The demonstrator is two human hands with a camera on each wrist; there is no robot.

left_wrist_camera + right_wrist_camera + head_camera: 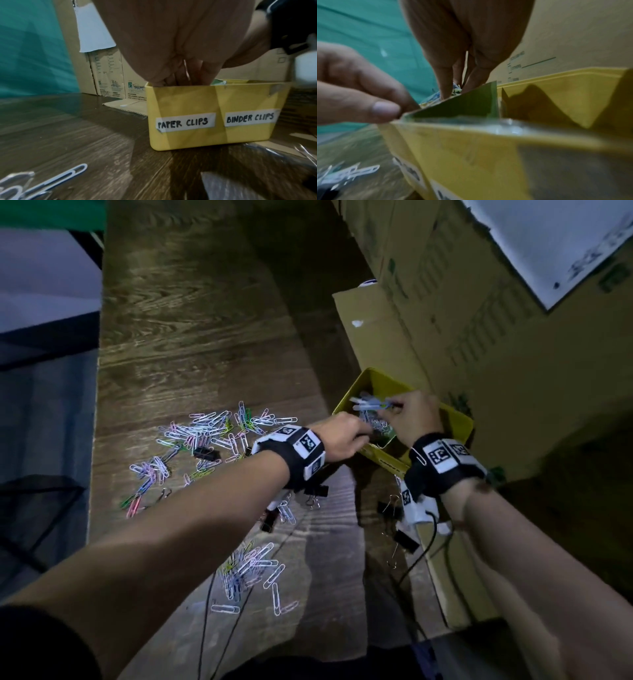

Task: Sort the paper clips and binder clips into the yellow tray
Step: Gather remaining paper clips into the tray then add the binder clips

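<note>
On a dim wood-grain worktop beside cardboard boxes, one yellow tray, two labels, left hand fingers' grasp unclear, right hand pinching paper clips.

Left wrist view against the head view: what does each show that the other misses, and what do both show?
Only the left wrist view shows the labels on the tray's front wall: PAPER CLIPS and BINDER CLIPS.

Only the head view shows the loose paper clips scattered across the table, black binder clips among them, and the right hand holding a bunch of paper clips over the tray.

Both show the yellow tray on the wooden table, the cardboard boxes behind it, and the left hand reaching into the tray.
</note>
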